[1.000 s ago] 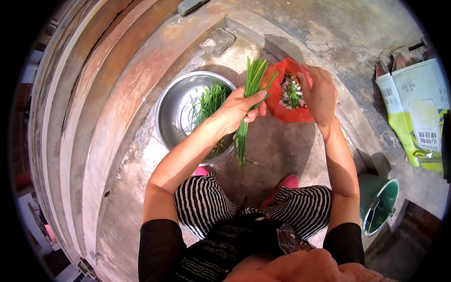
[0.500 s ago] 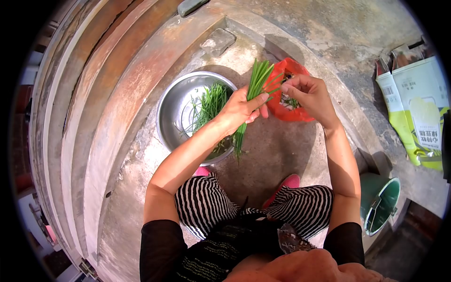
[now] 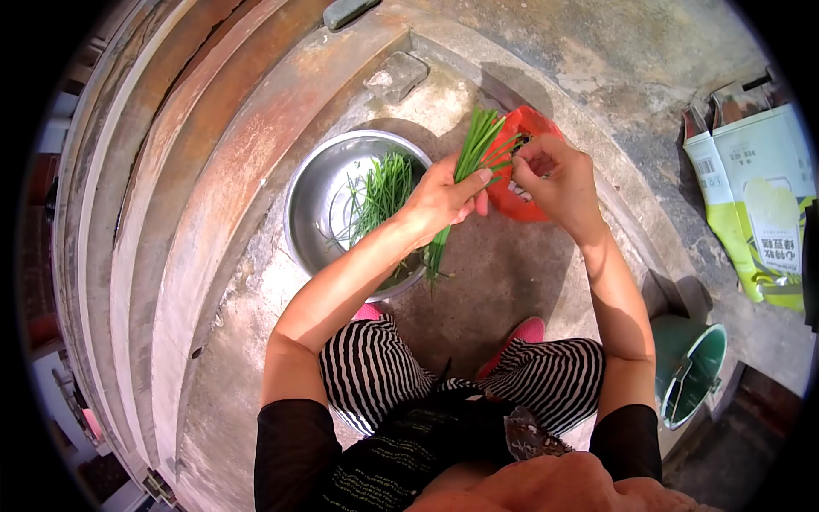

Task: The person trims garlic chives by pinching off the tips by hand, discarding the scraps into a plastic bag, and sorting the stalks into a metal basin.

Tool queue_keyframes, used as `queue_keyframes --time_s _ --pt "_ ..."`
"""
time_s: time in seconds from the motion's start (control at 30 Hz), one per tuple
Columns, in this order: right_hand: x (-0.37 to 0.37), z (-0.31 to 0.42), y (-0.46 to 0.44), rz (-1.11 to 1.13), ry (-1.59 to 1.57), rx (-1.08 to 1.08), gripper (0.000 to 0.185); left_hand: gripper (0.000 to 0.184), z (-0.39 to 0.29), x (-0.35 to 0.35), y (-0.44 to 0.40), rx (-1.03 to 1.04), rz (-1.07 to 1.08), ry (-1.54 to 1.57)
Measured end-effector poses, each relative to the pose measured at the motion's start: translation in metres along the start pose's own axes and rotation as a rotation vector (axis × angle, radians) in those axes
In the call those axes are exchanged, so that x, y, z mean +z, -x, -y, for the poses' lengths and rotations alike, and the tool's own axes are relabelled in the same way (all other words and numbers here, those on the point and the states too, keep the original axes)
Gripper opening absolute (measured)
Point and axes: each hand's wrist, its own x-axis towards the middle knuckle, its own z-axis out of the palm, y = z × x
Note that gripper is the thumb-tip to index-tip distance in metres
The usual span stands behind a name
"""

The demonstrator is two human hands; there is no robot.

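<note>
My left hand (image 3: 444,194) is closed around a bunch of long green stalks (image 3: 479,147), tilted with the upper ends toward the red bag. My right hand (image 3: 550,175) is in a pinch beside the upper part of the bunch, over the bag; what lies between the fingertips is too small to make out. The open red plastic bag (image 3: 532,121) holds scraps, partly hidden by my right hand. To the left, a steel basin (image 3: 317,188) contains more green stalks (image 3: 382,189), and my left forearm crosses its lower right rim.
A green bucket (image 3: 693,375) stands at the right near a drain-like recess. A white and green package (image 3: 755,192) lies at the far right. Concrete steps (image 3: 205,171) rise on the left. A flat stone (image 3: 397,77) sits beyond the basin.
My right hand has moved left from the bag's far side to the bunch, its fingers now pinched. The bunch in my left hand has tilted and shifted slightly right.
</note>
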Motion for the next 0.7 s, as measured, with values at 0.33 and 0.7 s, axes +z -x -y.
queue_keyframes --time_s 0.33,0.7 --pt "-0.013 -0.002 -0.002 0.125 -0.017 0.030 0.009 0.018 -0.002 0.000 0.002 -0.012 0.008 0.060" --pt "-0.013 0.005 0.003 0.194 0.433 -0.390 0.010 0.016 -0.003 0.001 0.003 -0.023 0.005 -0.026"
